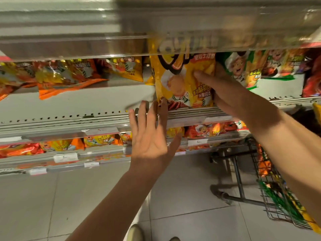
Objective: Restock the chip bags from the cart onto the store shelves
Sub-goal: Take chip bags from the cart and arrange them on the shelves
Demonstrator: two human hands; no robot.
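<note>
A yellow chip bag (180,80) stands upright at the front of the middle shelf (69,108). My right hand (224,89) grips its right edge, thumb across the front and fingers behind. Just below the bag's lower left corner my left hand (149,136) is raised with fingers spread and straight, the fingertips near or touching that corner. The wire cart (271,185) stands at the right on the floor with several chip bags inside.
Orange and yellow bags (66,75) lie on the middle shelf to the left, green bags (243,66) to the right. An upper shelf edge (156,40) overhangs the bag's top. Lower shelves (97,141) hold more bags behind price rails. Tiled floor below.
</note>
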